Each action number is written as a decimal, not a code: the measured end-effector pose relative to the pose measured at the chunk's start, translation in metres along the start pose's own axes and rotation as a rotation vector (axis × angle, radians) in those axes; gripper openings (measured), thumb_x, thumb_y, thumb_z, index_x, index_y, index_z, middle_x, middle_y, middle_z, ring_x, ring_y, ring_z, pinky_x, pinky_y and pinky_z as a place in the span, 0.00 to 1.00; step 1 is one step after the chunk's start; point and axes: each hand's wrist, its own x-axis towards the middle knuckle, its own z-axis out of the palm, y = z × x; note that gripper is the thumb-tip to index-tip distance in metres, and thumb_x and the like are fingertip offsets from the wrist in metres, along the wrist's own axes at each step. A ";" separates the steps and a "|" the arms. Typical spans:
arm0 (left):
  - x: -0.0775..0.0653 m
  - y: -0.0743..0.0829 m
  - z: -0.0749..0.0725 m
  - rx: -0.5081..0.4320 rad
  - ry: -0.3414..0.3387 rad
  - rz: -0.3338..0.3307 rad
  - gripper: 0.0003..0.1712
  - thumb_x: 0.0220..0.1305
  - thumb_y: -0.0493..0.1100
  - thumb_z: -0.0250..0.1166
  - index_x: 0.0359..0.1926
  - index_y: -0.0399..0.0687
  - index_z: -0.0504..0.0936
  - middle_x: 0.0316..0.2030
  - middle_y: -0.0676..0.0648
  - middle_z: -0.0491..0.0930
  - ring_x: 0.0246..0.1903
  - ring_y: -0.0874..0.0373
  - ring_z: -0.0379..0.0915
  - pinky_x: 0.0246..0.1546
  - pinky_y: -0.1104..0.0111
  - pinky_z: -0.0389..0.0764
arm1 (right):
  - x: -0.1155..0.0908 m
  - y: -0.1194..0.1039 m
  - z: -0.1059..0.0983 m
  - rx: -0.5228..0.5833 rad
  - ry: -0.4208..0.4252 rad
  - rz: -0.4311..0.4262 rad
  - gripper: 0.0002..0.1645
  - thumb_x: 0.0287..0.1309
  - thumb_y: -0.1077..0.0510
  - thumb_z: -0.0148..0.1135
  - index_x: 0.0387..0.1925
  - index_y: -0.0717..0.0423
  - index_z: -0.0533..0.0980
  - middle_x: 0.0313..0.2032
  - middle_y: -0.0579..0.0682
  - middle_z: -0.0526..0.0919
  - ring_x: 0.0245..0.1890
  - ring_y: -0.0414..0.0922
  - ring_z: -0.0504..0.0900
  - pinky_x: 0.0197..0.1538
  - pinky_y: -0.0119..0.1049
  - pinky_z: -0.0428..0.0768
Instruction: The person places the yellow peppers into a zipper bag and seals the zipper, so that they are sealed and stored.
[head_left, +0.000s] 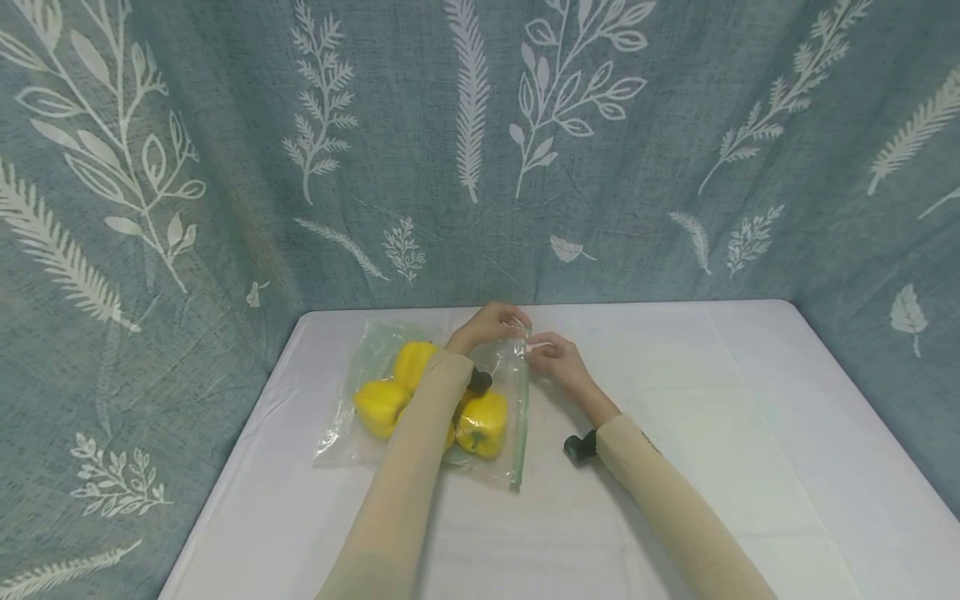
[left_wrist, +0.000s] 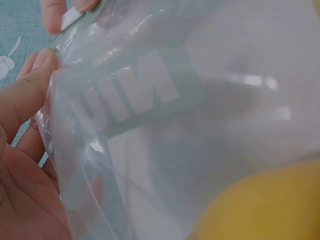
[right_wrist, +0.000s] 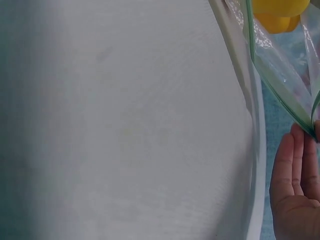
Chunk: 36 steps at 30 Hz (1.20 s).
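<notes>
A clear zip bag (head_left: 341,442) with a green zip strip (head_left: 520,442) lies on the table. Several yellow bell peppers (head_left: 482,423) are inside it, partly hidden by the left forearm. My left hand (head_left: 491,325) reaches across the bag and pinches its far corner at the zip edge; in the left wrist view its thumb and fingers hold the film. Just right of it, my right hand (head_left: 558,362) pinches a small white slider (left_wrist: 72,19) on the zip. Its fingers meet the bag's corner in the right wrist view, where the thumb is out of frame.
A white cloth covers the table (head_left: 697,417). Behind and at both sides hangs a blue-green curtain (head_left: 420,100) with white leaf prints, close to the table's far edge. Small black cameras (head_left: 581,448) sit at both wrists.
</notes>
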 end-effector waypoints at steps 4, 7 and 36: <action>-0.001 0.001 -0.001 -0.002 0.006 0.004 0.14 0.60 0.36 0.61 0.47 0.38 0.80 0.48 0.41 0.79 0.50 0.49 0.72 0.52 0.60 0.74 | 0.006 0.011 -0.001 0.012 -0.007 -0.014 0.20 0.57 0.62 0.61 0.51 0.63 0.71 0.42 0.63 0.82 0.42 0.54 0.81 0.47 0.42 0.79; -0.003 0.002 -0.001 -0.014 0.009 0.002 0.14 0.60 0.36 0.61 0.47 0.37 0.79 0.48 0.40 0.79 0.50 0.48 0.72 0.52 0.60 0.74 | 0.012 0.023 0.000 0.002 0.007 -0.016 0.20 0.56 0.60 0.62 0.51 0.60 0.72 0.41 0.59 0.83 0.39 0.47 0.82 0.44 0.38 0.79; -0.006 0.001 -0.003 -0.043 0.022 -0.017 0.14 0.61 0.37 0.61 0.48 0.39 0.79 0.48 0.41 0.78 0.49 0.49 0.72 0.52 0.60 0.74 | 0.000 0.019 0.007 0.018 0.030 -0.023 0.20 0.56 0.63 0.61 0.50 0.66 0.73 0.45 0.62 0.78 0.37 0.50 0.82 0.46 0.47 0.80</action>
